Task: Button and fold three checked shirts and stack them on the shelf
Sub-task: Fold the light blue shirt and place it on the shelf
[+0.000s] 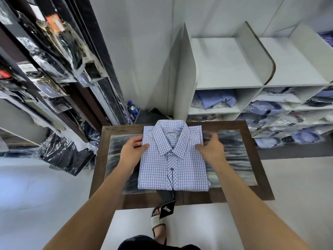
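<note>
A blue-and-white checked shirt [173, 161] lies folded and buttoned, collar away from me, on a dark wooden table [255, 163]. My left hand [132, 150] grips the shirt's left shoulder edge, thumb on top and fingers under the fold. My right hand [210, 147] grips the right shoulder edge the same way. A black hang tag [167, 209] dangles on a string from the shirt's front over the table's near edge. The white shelf [227, 64] stands behind the table to the right, with nothing on its top bays.
Lower shelf cubbies [214, 100] hold folded and bagged blue shirts. At left, a dark rack [54, 69] holds plastic-wrapped garments, with more bags on the floor. A blue bottle [132, 109] stands by the wall. My sandalled foot [157, 222] shows below the table.
</note>
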